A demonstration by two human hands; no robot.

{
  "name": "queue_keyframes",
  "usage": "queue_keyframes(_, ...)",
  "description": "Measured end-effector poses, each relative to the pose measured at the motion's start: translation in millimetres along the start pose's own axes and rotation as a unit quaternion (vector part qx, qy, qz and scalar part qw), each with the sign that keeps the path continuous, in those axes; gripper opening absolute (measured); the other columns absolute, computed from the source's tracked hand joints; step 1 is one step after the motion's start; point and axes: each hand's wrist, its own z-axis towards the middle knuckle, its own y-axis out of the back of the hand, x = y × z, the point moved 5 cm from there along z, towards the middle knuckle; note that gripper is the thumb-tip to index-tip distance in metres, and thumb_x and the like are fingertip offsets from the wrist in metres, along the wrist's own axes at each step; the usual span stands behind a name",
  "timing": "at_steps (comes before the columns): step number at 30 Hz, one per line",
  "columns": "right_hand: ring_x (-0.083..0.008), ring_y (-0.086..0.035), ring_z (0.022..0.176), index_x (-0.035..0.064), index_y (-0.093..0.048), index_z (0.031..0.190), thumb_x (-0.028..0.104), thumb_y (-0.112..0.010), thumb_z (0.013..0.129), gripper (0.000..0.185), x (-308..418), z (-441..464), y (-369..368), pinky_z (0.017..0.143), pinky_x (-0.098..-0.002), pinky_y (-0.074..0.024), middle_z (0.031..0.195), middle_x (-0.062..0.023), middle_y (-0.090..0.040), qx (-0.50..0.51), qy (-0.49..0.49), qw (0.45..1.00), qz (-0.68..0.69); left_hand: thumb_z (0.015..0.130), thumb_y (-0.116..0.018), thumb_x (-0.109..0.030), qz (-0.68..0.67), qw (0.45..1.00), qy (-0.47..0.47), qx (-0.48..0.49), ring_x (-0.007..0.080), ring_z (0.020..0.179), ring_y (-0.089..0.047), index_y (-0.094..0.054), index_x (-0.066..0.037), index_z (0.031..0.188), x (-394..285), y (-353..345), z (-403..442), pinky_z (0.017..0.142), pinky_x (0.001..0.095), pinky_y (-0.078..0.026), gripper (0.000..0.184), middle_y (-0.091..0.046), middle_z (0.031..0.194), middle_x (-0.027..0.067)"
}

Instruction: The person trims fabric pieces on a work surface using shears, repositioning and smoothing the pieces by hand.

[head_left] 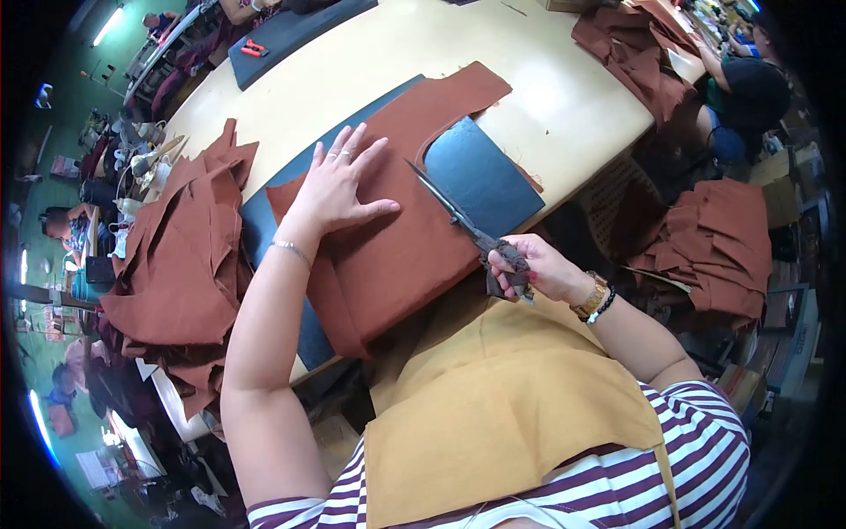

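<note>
My left hand (345, 187) lies flat with spread fingers on a piece of rust-brown fabric (397, 256). Under the fabric is a dark blue board (483, 172), which shows at its edges and inside the fabric's curved cutout. In my right hand (538, 264) is a pair of scissors (449, 207) with cloth-wrapped handles. The blades look closed and point up and left, lying over the fabric near the cutout's edge. Whether the tips touch the fabric I cannot tell.
Piles of rust-brown fabric lie at the left (185, 256) and far right of the pale table (538, 79). Another fabric stack (714, 247) sits low on the right. Red-handled snips (255, 48) rest on a second blue board (295, 35). Other people sit around the room.
</note>
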Motion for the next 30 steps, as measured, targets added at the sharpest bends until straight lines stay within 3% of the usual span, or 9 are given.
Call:
queue_keyframes(4,-0.005,-0.056,0.058,0.0093,-0.062,0.086,0.027,-0.066,0.09,0.018,-6.9,-2.0,-1.1,0.053,-0.0202,-0.0469,0.073,0.0027,-0.059,-0.008,0.013,1.0,0.015,0.064,-0.06,-0.079,-0.054,0.998,-0.01,0.017,0.0339,0.144,-0.014,-0.029,-0.022,0.148,7.2,-18.8,7.4,0.113,0.058,-0.013,0.106,-0.018,0.156,0.0133)
queue_keyframes(17,-0.0045,-0.057,0.063,0.0066,-0.062,0.091,0.028,-0.064,0.09,0.021,-9.1,-1.4,-3.7,0.056,-0.019,-0.0464,0.077,0.0019,-0.06,-0.006,0.033,0.999,0.021,0.068,-0.057,-0.078,-0.049,0.987,0.153,-0.025,0.0361,0.143,-0.017,-0.034,-0.018,0.146,-18.2,-24.7,-27.2,0.111,0.0604,-0.014,0.102,-0.021,0.154,0.0185)
queue_keyframes(24,-0.0042,-0.057,0.063,0.0069,-0.063,0.093,0.024,-0.062,0.091,0.017,-13.3,2.5,0.2,0.058,-0.0194,-0.048,0.078,0.002,-0.059,0.006,0.03,0.999,0.011,0.07,-0.055,-0.078,-0.031,0.977,0.211,-0.03,0.0354,0.144,-0.015,-0.029,-0.019,0.148,-41.0,-27.4,-40.5,0.109,0.0632,-0.014,0.102,-0.017,0.155,0.0174)
queue_keyframes(28,-0.0045,-0.056,0.063,0.007,-0.062,0.092,0.024,-0.062,0.091,0.017,-11.1,-0.7,-2.5,0.058,-0.0196,-0.0479,0.078,0.0022,-0.059,0.011,0.03,0.999,0.025,0.082,-0.049,-0.071,-0.04,0.969,0.243,-0.001,0.0363,0.144,-0.012,-0.025,-0.019,0.15,-47.7,-28.4,-46.8,0.109,0.0637,-0.015,0.089,-0.014,0.156,0.0181)
queue_keyframes(29,-0.0045,-0.056,0.063,0.007,-0.062,0.091,0.024,-0.063,0.091,0.017,-11.1,-2.0,-2.7,0.058,-0.0196,-0.0479,0.078,0.0024,-0.059,0.019,0.034,0.999,0.031,0.089,-0.047,-0.06,-0.017,0.97,0.235,-0.056,0.034,0.141,-0.024,-0.036,-0.017,0.145,-46.7,-28.6,-47.6,0.108,0.0641,-0.017,0.071,-0.028,0.151,0.0185)
queue_keyframes(30,-0.0045,-0.056,0.063,0.0069,-0.062,0.091,0.024,-0.063,0.091,0.017,-10.9,-2.0,-2.5,0.059,-0.0196,-0.048,0.078,0.0025,-0.059,0.016,0.028,0.999,0.024,0.09,-0.048,-0.056,-0.017,0.971,0.233,-0.042,0.0325,0.138,-0.029,-0.041,-0.016,0.141,-43.5,-25.0,-45.4,0.108,0.0642,-0.018,0.066,-0.034,0.147,0.0173)
